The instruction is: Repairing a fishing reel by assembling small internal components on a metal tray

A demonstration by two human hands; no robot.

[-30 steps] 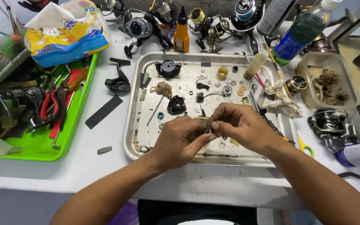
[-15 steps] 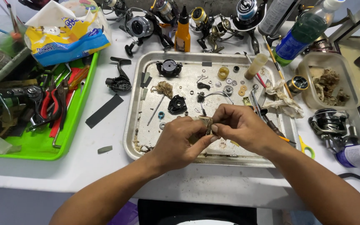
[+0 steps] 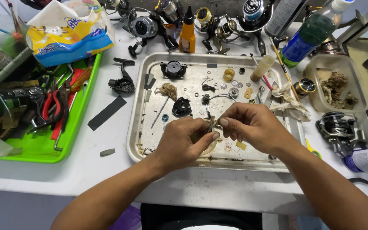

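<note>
Both bare forearms reach in from the near edge and converge at centre — the left hand (image 3: 183, 142) curled with thumb extended rightward, the right hand (image 3: 252, 125) facing it, fingertips (image 3: 223, 122) pinched together almost touching.

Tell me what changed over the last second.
Hardly anything. Both hands, left and right, stay together over the tray, pinching the same small metal part between their fingertips; at most the fingers shifted slightly on it. Nothing was picked up or let go. The parts in the tray, the green bin and the reels lie as before.
</note>
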